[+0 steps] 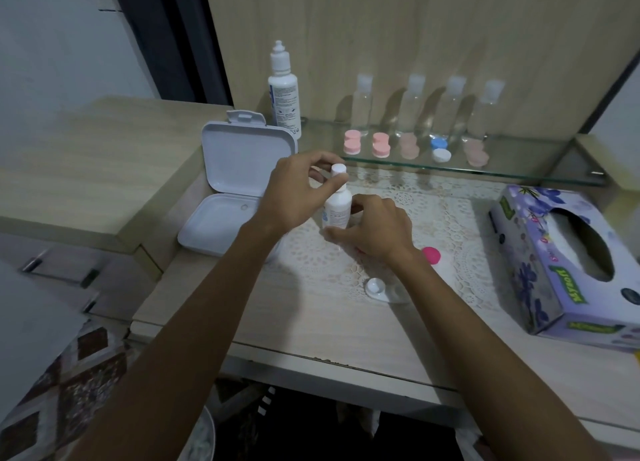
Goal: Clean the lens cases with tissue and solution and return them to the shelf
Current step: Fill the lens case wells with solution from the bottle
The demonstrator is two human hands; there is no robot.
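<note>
An open white hinged plastic box (232,197) sits at the left edge of the pale wood-grain counter (311,325), lid propped up. A white lace doily mat (433,218) spreads across the middle. Back there, four clear empty plastic bottles (412,107) line the wall.

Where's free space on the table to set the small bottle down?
Bare wood along the front edge, nearer than the white lens case. Lace mat between the right hand and tissue box. Crowded: the glass shelf and mat centre.
</note>
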